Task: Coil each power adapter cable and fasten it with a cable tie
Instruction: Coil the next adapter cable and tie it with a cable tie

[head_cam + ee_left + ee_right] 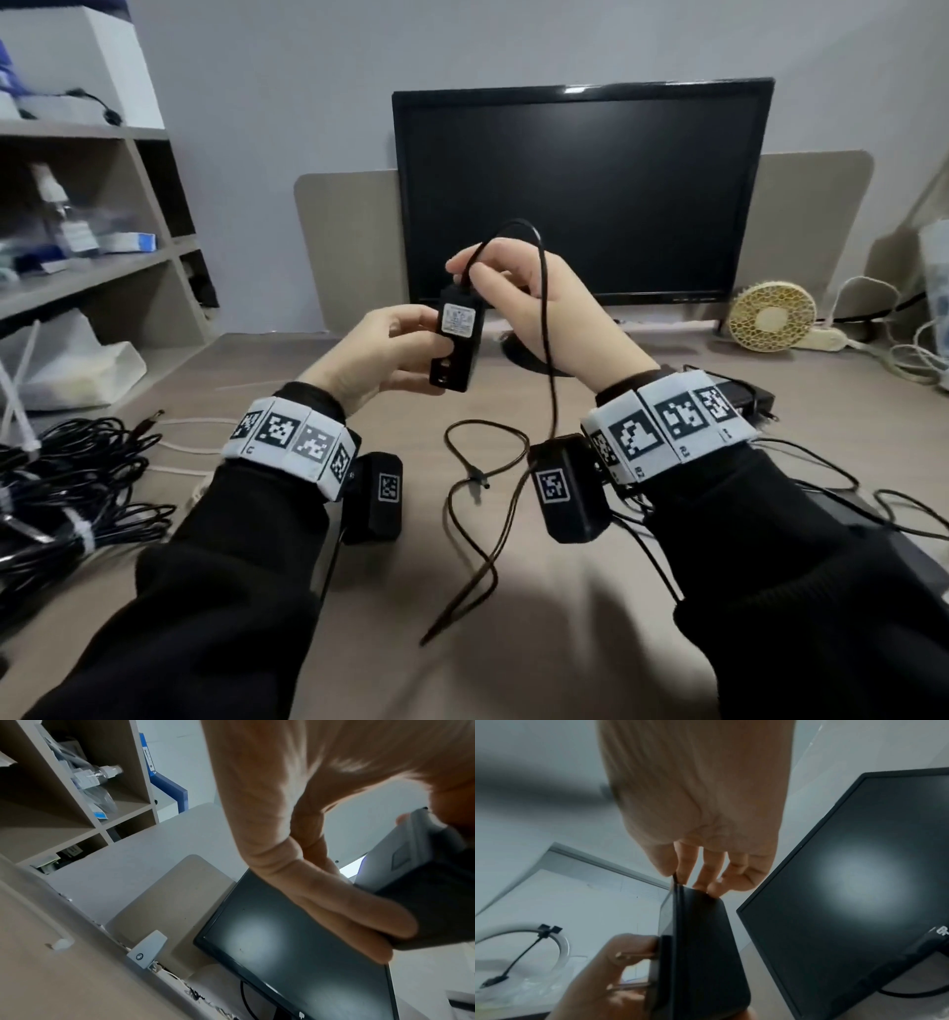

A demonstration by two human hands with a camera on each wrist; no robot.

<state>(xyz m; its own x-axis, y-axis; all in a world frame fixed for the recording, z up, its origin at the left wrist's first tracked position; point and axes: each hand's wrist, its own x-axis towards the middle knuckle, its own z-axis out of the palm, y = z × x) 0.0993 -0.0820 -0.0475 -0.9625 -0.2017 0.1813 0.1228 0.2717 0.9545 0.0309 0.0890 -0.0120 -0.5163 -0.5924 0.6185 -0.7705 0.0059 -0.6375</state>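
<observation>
You hold a black power adapter (457, 343) in the air in front of the monitor (583, 192), below the middle of its dark screen. Your left hand (382, 354) grips the adapter's lower body, fingers curled round it; in the right wrist view its metal prongs (634, 956) lie against that hand. Your right hand (518, 298) pinches the cable (545, 329) just where it leaves the adapter's top end.

The adapter's long axis stands close to upright, tilted slightly — the cable end points up toward the screen, the other end down toward the desk (590, 642), and the label faces you. From the pinch the cable arches up in front of the screen, drops past your right wrist and trails in loose loops on the desk nearer you than the monitor, its barrel plug (480, 483) lying among them.

This adapter looks barely begun: no coil is formed and no tie is on it. Well to the monitor's left, a heap of black cables (72, 493) lies with white cable ties (84, 532) round some, so several appear finished. Loose white ties (18, 390) stand beside that heap — and more cables (821, 473) wait to the monitor's right, apparently undone.
</observation>
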